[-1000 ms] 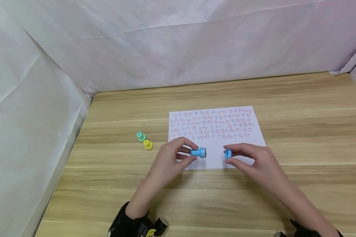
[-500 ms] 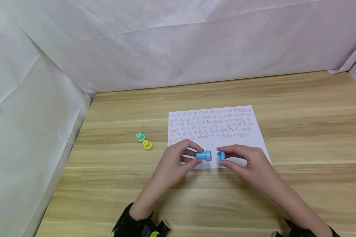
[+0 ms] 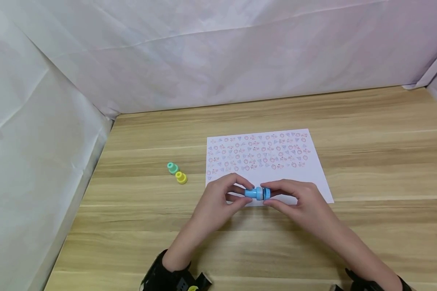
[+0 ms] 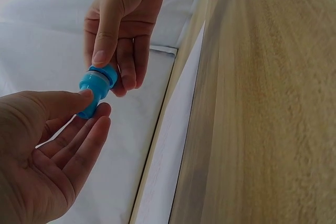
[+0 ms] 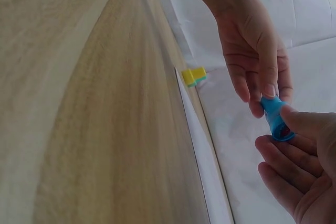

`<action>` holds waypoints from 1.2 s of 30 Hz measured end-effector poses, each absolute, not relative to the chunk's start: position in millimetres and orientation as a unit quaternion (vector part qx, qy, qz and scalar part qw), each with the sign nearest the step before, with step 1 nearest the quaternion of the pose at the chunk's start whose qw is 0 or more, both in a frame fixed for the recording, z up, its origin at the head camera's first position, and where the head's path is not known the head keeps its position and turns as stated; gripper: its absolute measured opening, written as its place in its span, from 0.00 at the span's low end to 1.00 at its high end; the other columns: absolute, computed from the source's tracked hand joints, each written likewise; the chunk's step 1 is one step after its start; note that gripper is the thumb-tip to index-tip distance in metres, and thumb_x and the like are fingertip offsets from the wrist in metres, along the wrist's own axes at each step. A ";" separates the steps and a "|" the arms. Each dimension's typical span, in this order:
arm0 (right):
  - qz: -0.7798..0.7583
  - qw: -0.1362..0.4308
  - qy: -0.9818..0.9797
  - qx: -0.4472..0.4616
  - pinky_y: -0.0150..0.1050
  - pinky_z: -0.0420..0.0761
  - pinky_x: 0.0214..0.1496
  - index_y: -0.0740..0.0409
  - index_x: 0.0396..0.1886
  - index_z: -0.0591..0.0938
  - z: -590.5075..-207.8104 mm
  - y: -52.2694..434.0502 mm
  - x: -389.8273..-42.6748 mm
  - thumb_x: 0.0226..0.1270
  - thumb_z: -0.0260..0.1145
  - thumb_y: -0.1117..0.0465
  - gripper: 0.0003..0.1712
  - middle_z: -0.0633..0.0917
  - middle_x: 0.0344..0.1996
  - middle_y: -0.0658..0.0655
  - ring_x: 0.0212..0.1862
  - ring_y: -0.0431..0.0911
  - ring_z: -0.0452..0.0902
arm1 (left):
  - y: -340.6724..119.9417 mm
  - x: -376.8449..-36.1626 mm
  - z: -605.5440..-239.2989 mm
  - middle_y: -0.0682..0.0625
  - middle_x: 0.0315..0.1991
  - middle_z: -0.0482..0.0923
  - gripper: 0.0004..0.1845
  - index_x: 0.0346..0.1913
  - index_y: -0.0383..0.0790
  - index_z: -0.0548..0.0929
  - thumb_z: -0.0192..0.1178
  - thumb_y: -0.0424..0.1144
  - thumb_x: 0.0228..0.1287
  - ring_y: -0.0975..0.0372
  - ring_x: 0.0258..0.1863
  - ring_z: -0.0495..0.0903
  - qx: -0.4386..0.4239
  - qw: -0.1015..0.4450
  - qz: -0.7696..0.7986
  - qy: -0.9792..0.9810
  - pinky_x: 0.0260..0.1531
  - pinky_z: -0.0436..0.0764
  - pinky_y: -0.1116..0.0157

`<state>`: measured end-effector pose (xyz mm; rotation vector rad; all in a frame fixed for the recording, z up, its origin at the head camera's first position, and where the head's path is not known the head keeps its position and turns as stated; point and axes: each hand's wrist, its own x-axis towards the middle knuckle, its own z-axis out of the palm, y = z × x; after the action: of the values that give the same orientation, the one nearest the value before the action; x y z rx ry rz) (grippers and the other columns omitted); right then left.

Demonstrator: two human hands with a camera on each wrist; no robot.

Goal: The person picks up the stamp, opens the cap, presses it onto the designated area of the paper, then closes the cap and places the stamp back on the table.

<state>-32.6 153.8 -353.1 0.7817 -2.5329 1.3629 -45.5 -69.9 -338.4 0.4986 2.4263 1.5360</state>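
A blue stamp [image 3: 254,192] is pinched by the left hand [image 3: 218,198], while its blue cap [image 3: 266,193] is held against its end by the right hand [image 3: 298,200], above the near edge of the stamped paper [image 3: 295,169]. 2 stamps, green [image 3: 172,167] and yellow [image 3: 181,177], stand to the left on the wooden table [image 3: 368,133].

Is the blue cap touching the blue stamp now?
Touching. In the left wrist view the blue cap sits against the end of the blue stamp with no gap; the head view agrees.
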 end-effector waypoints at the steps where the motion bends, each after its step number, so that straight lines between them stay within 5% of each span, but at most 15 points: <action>1: 0.456 0.081 -0.847 0.263 0.18 0.80 0.53 0.52 0.48 0.87 -353.3 153.7 -32.5 0.53 0.77 0.70 0.21 0.91 0.41 0.47 0.41 0.34 0.87 | -69.7 -45.3 -338.5 0.50 0.45 0.85 0.11 0.45 0.42 0.82 0.69 0.30 0.61 0.60 0.44 0.88 0.171 0.113 0.525 0.826 0.42 0.88 0.71; 36: 0.454 0.088 -0.844 0.273 0.18 0.81 0.50 0.53 0.48 0.88 -354.3 152.6 -29.7 0.51 0.78 0.70 0.22 0.91 0.39 0.47 0.40 0.35 0.87 | -66.6 -42.4 -338.6 0.51 0.45 0.85 0.10 0.45 0.42 0.82 0.68 0.30 0.62 0.61 0.45 0.88 0.180 0.122 0.525 0.823 0.43 0.87 0.73</action>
<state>-29.7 152.6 -354.3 0.8122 -2.5124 1.3505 -42.4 -66.6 -338.6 0.5242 2.4012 1.5332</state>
